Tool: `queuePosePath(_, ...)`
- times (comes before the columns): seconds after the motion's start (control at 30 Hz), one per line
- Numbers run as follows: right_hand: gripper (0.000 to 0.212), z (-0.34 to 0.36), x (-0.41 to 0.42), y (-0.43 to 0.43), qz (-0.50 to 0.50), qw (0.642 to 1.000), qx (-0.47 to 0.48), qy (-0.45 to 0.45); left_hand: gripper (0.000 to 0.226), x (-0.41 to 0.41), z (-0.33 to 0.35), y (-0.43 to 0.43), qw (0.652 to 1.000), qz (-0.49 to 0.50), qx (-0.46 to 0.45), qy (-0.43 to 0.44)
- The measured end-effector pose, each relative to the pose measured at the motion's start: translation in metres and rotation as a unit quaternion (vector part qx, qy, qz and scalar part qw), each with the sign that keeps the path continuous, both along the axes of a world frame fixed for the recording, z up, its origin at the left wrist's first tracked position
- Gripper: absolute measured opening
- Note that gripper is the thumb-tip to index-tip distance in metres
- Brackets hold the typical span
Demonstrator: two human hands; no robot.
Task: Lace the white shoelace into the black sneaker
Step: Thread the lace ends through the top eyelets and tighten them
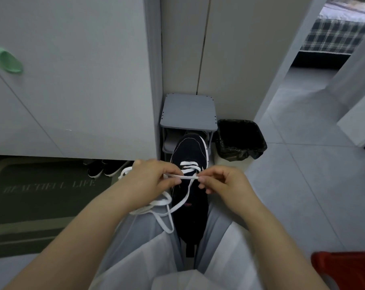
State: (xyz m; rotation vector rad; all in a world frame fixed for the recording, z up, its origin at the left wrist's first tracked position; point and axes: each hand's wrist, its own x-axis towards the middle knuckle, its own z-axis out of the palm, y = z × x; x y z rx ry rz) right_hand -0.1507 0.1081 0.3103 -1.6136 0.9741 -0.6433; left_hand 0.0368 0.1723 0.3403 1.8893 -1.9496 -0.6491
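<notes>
Fingers [173,181] of left hand [154,176] pinch white shoelace [184,177]; fingers [204,181] of right hand [222,182] pinch same lace near its end, short span taut between them. Slack loops hang at 7 o'clock over lap. Black sneaker [190,150] between knees, toe at 12 o'clock, 2 laced rows. Grey stool [188,111] beyond toe; bin [242,139] at 1 o'clock.

Left hand [154,177], right hand [226,182]: apparent pinch-grips.

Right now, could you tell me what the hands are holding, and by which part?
Both pinch the white shoelace over the black sneaker, a short stretch between them: left hand at one end, right hand at the other.
</notes>
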Motion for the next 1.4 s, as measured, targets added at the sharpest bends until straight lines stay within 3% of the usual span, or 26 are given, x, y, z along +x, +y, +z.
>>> queuePosePath(0.1,0.005,-0.001,0.009,0.003,0.002,1.0,-0.02,0.015,0.022,-0.008,-0.007,-0.001,1.0,-0.018,-0.018,-0.018)
queuePosePath(0.2,0.018,-0.003,0.022,0.007,0.0,0.996,-0.064,0.055,0.013,-0.015,-0.013,-0.003,0.997,-0.019,-0.028,0.069)
queuePosePath(0.33,0.029,-0.005,0.024,-0.001,-0.05,0.988,-0.104,0.103,0.008,-0.011,-0.023,0.0,0.984,0.096,-0.065,0.137)
queuePosePath(0.47,0.012,-0.01,0.025,-0.008,0.012,0.97,-0.162,0.183,0.01,-0.007,-0.037,0.008,0.988,0.12,-0.077,0.059)
queuePosePath(0.73,0.014,-0.019,0.038,-0.007,-0.067,0.976,-0.161,0.131,0.011,-0.009,-0.038,-0.004,0.973,0.18,-0.144,-0.008)
queuePosePath(1.4,0.017,-0.027,0.045,0.0,-0.102,0.982,-0.124,0.096,0.018,0.003,-0.025,-0.02,0.989,0.054,-0.082,-0.113)
